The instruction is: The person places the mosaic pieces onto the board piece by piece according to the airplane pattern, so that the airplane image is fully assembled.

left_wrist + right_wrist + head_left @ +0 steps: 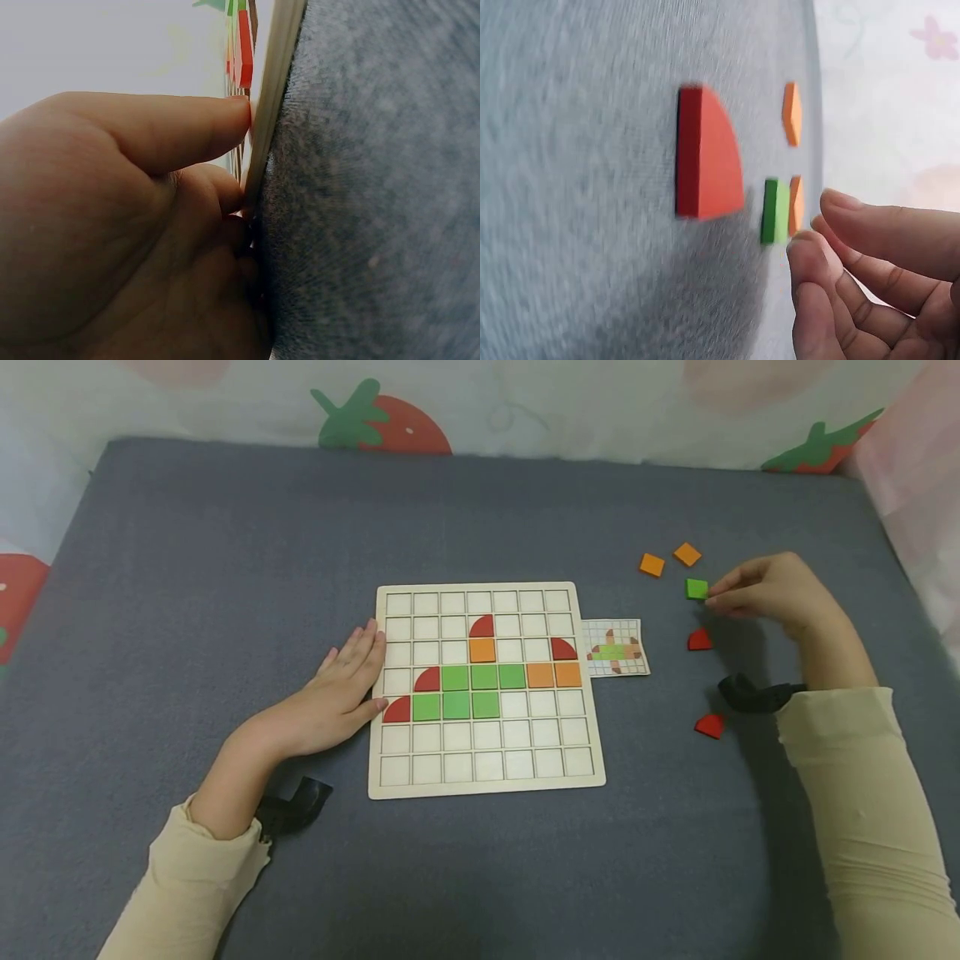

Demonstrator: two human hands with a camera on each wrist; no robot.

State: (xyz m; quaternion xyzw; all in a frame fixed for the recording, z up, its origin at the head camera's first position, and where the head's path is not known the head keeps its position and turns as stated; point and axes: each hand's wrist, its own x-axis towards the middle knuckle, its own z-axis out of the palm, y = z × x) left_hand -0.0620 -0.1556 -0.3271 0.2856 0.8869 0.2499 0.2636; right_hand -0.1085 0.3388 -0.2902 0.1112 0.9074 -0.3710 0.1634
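My left hand [330, 706] lies by the left edge of a wooden grid board [487, 791], its straight fingers and thumb touching the rim. Red quarter-round, green square and orange square tiles sit in the board's middle cells. A loose green square tile [696, 589] lies on the cloth, right beside the fingertips of my right hand [780, 597]. In the right wrist view that hand's thumb and fingers stand apart with nothing between them, near the green tile [775, 211]. The left wrist view shows the thumb against the board's edge [271, 97].
Two orange square tiles [652, 565] lie beyond the green one. Nearer are two red quarter-round tiles [700, 640]. A small pattern card [617, 647] adjoins the board's right edge. Grey cloth [225, 543] covers the table; a strawberry-print sheet [585, 410] hangs behind.
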